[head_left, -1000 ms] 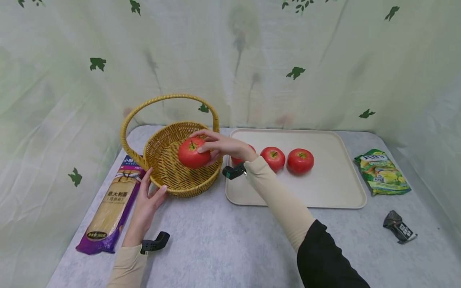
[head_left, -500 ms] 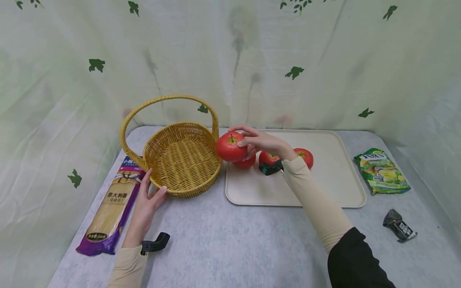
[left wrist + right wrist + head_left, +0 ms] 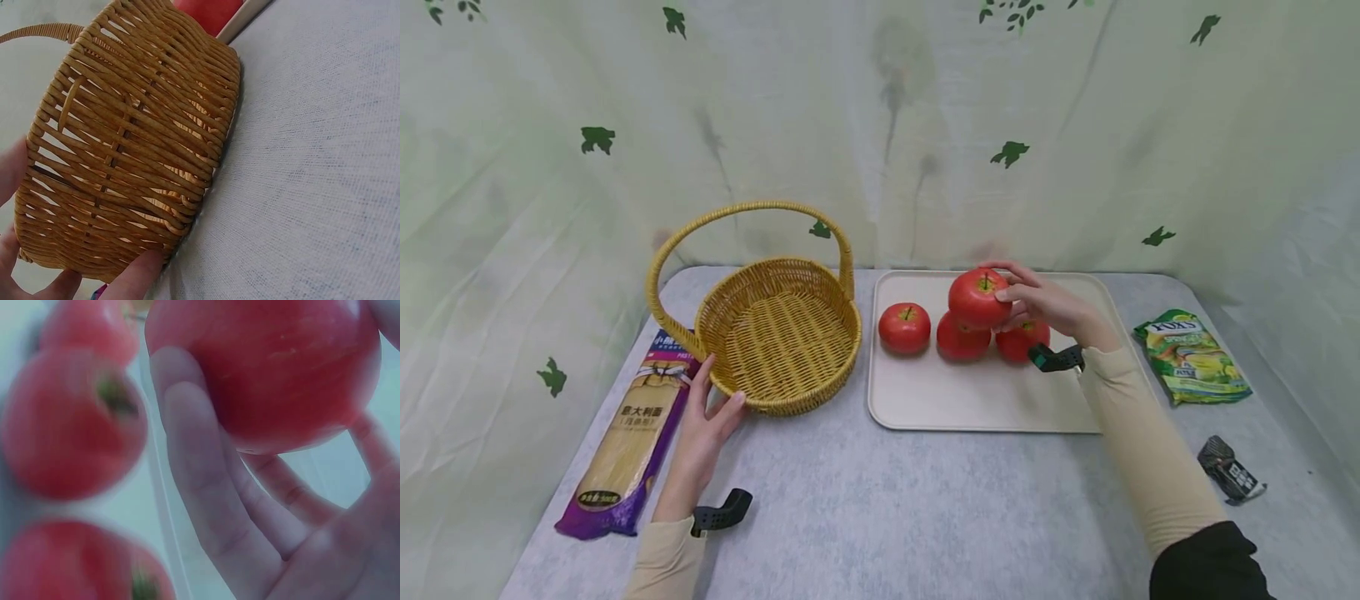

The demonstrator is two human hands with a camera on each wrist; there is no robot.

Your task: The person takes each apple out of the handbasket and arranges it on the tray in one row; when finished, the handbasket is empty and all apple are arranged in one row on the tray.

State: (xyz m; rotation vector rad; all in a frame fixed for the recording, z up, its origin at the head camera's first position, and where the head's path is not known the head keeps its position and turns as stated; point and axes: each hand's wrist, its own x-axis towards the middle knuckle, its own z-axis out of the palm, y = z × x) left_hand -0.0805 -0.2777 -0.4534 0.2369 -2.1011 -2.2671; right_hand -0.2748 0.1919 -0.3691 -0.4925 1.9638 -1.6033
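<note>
My right hand grips a red apple with thumb and fingers, holding it over the tray. In the right wrist view the fingers curl round the apple from below and the side. Three more apples stand in a row on the tray: a left one, a middle one and a right one, the latter two partly hidden. My left hand holds the wicker basket at its near left side, thumb at the rim and fingers against the woven wall.
The beige tray lies right of the basket. A purple pasta packet lies at the left, partly behind the left hand. On the right are a green candy bag and a small black wrapped item. A leaf-print curtain surrounds the table.
My right hand has carried the apple from over the basket rightward to above the tray's apples. The left hand stays at the basket.
</note>
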